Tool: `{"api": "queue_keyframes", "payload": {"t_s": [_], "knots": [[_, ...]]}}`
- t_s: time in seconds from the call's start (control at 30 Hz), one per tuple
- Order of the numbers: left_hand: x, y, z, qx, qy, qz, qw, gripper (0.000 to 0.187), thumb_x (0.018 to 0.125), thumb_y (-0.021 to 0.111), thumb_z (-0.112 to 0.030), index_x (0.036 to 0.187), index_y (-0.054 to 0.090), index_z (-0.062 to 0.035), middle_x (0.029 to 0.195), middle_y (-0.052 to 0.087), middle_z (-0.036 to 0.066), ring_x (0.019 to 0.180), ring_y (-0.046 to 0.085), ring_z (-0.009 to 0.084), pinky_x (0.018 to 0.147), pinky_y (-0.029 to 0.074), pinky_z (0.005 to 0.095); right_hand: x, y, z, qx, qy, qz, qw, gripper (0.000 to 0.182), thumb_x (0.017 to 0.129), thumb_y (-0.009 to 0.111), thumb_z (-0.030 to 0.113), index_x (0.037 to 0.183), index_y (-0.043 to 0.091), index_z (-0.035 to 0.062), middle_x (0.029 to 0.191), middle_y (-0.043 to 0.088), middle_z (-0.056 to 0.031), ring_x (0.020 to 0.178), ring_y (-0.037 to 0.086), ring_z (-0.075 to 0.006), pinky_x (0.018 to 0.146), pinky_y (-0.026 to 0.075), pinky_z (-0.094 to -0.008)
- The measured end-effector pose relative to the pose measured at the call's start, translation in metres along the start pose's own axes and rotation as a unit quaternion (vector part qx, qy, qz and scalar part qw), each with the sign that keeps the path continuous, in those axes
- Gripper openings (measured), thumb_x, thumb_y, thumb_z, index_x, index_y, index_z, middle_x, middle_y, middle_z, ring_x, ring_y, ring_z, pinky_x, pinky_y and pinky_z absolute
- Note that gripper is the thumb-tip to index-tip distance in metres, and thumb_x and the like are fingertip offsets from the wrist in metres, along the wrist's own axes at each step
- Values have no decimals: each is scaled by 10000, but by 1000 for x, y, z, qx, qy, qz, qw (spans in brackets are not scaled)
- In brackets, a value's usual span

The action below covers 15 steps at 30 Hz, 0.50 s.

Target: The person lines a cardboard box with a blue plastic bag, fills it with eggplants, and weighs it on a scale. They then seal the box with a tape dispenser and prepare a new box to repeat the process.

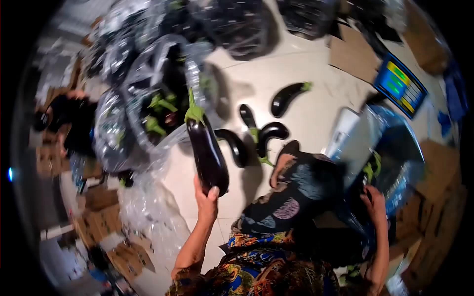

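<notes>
Pale tiled floor [301, 56], glossy, with bagged produce along its far side and cardboard cartons [126, 259] stacked at left. Left hand [205, 200]: thumb and fingers wrapped around the rounded lower end of a large dark eggplant [208, 155], green stem pointing away from the wearer; eggplant held up above the floor. Right hand [374, 202]: at the mouth of a blue plastic bag [417, 148], fingers bent beside a green stem [374, 166] — cannot tell whether they grip it. Just beyond the held eggplant, several smaller eggplants lie on the floor, some clustered near the wearer's foot; one curved eggplant [289, 100] sits apart, stem to the right. Left of these: open clear bag [136, 86] with eggplants inside. Upper right: lit display [401, 86], beside a flat cardboard piece [353, 53]. Far left — another person [74, 121] in dark clothing, near cartons.
</notes>
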State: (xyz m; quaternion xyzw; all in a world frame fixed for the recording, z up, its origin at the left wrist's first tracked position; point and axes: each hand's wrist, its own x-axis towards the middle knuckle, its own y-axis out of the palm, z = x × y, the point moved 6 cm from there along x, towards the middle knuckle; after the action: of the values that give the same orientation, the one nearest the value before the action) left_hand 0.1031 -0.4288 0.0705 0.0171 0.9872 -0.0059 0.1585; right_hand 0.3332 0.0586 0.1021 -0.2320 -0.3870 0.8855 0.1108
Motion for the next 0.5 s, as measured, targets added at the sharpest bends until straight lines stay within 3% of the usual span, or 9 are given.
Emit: {"api": "queue_keyframes", "payload": {"t_s": [0.03,0.1,0.17,0.2,0.3,0.33,0.4,0.43,0.5], "knots": [[-1,9,-1,129,89,-4,988,896,704,721,-417,1391,315,-8,1195,562,174,882,661,282,749,557,388,-1,-5,4,-24,-8,-4,1000,315,823,650,60,1119,597,-33,983,636,-217,861,625,-345,783,495,-371],[-6,50,-2,-1,-81,142,986,856,748,698,-458,1388,334,-21,1159,584,177,866,660,260,716,549,319,-3,-12,10,-2,28,-14,1000,313,828,646,66,1122,592,-27,992,629,-209,864,625,-351,784,495,-377],[5,60,47,-149,-253,151,944,744,820,639,-462,1352,371,-16,1077,601,169,801,655,261,638,541,294,-2,-15,16,10,22,-27,999,311,833,645,82,1121,592,-21,993,623,-205,888,626,-350,790,499,-380],[14,75,58,-201,-266,161,929,616,881,576,-429,1303,406,-13,1021,599,160,725,637,262,580,527,307,-4,-16,14,4,22,-30,999,311,833,645,87,1121,591,-18,1004,622,-204,895,626,-353,791,502,-380],[64,87,117,-146,-271,141,941,517,906,550,-375,1262,436,-18,995,595,152,725,620,257,606,522,331,-28,-23,-8,-95,-37,-129,986,351,833,639,98,1171,571,27,1235,545,-209,1114,544,-402,938,454,-411],[76,93,122,-134,-243,128,952,497,900,575,-351,1257,448,-28,1014,588,137,723,615,249,613,529,332,-37,-34,-6,-93,10,-174,980,377,841,633,103,1204,555,35,1277,514,-215,1165,507,-408,973,427,-416],[91,95,110,5,-189,159,969,613,865,657,-230,1387,390,-51,1210,540,121,956,602,225,687,550,343,-55,-54,-5,-97,86,-269,954,419,858,622,119,1259,522,49,1344,463,-221,1229,457,-419,1014,393,-423],[103,85,129,50,-153,153,975,680,849,673,-162,1433,345,-45,1257,526,130,1076,569,233,811,530,341,-64,-63,-10,-101,114,-315,937,434,867,617,129,1280,507,56,1369,441,-222,1242,444,-423,1021,386,-426],[119,73,146,140,-95,190,967,690,835,700,-155,1420,356,-30,1270,525,125,1108,555,244,922,476,338,-77,-66,-37,-67,195,-333,920,611,837,680,258,1341,451,-2,1361,463,-247,1239,470,-393,1025,381,-409]]}}
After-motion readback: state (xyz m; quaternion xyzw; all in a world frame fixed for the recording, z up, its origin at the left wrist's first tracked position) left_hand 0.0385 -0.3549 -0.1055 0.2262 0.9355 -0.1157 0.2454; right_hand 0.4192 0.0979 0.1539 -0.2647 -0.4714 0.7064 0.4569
